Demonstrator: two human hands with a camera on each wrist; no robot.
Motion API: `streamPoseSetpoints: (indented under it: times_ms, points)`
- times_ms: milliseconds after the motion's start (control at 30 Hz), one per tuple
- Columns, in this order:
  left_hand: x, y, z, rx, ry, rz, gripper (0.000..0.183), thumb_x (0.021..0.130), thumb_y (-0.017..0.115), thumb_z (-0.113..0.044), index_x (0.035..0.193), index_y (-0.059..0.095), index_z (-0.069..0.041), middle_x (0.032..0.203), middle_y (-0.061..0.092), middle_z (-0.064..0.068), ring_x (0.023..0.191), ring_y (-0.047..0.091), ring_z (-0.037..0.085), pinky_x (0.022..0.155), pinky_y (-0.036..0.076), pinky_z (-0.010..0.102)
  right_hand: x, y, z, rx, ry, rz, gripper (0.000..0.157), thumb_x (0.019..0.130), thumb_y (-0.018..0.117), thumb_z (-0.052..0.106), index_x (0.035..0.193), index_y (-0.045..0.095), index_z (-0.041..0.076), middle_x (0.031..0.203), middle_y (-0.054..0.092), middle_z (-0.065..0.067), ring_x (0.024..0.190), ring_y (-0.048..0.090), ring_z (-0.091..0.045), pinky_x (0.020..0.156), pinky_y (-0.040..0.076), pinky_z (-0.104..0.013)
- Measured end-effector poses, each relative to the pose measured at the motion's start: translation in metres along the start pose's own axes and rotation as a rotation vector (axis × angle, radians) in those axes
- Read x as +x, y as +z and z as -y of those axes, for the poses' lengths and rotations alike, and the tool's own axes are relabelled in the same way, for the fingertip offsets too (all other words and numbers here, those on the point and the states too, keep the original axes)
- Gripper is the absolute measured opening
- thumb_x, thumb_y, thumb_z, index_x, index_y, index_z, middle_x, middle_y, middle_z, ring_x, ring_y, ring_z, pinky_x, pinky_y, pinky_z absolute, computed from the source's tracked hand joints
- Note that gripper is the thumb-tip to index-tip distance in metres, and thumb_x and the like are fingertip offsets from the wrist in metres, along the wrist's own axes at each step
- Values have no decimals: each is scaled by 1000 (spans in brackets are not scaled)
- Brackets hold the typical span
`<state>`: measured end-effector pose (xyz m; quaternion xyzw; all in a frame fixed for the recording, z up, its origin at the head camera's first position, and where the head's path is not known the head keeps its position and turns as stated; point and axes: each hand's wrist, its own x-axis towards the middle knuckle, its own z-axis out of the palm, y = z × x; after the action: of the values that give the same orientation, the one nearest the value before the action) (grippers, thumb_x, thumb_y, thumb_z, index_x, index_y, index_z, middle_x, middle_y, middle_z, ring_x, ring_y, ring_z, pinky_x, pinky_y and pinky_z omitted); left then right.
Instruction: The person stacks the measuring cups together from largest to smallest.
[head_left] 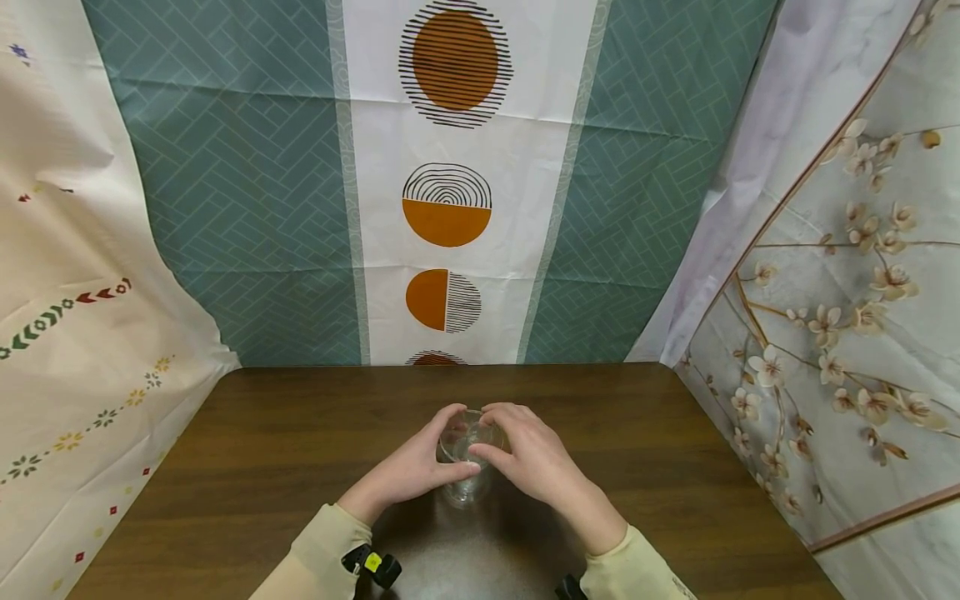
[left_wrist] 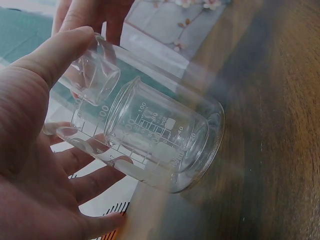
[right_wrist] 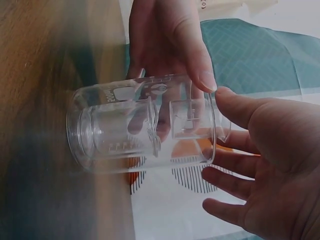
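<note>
A large clear glass beaker (head_left: 461,493) stands upright on the table, with a medium beaker (left_wrist: 165,130) marked up to 100 inside it. A small beaker (right_wrist: 186,120) hangs in the large beaker's mouth, its base just above the medium one's rim. My left hand (head_left: 411,463) holds the large beaker near its top, thumb in front and fingers around the far side. From the other side my right hand (head_left: 534,457) pinches the small beaker at its rim; the glass and fingers partly hide this contact.
A brown wooden table (head_left: 300,417) lies beneath the beakers. Behind it hangs a green and white patterned cloth (head_left: 247,208). A cream cloth (head_left: 67,333) drapes on the left and a floral cloth (head_left: 847,350) on the right.
</note>
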<state>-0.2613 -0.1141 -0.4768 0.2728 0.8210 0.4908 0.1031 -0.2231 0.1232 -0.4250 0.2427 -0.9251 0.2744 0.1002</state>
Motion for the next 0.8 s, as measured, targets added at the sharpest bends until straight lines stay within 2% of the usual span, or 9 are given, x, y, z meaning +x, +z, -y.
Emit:
streamPoseSetpoints:
  times_ms: [533, 800]
  points:
    - [1, 0, 1, -1, -9, 4, 93, 100, 83, -47, 170, 29, -18, 159, 51, 8, 145, 53, 31, 110, 53, 55, 6, 0, 1, -48, -45, 50, 33, 101, 84, 37, 124, 79, 14, 151, 64, -9, 150, 49, -34, 111, 51, -58]
    - [1, 0, 2, -3, -3, 4, 94, 100, 82, -46, 171, 28, -16, 160, 50, 8, 144, 53, 30, 109, 52, 53, 12, 0, 1, -77, -45, 81, 35, 102, 82, 39, 125, 80, 13, 154, 62, -9, 154, 45, -35, 112, 51, -59]
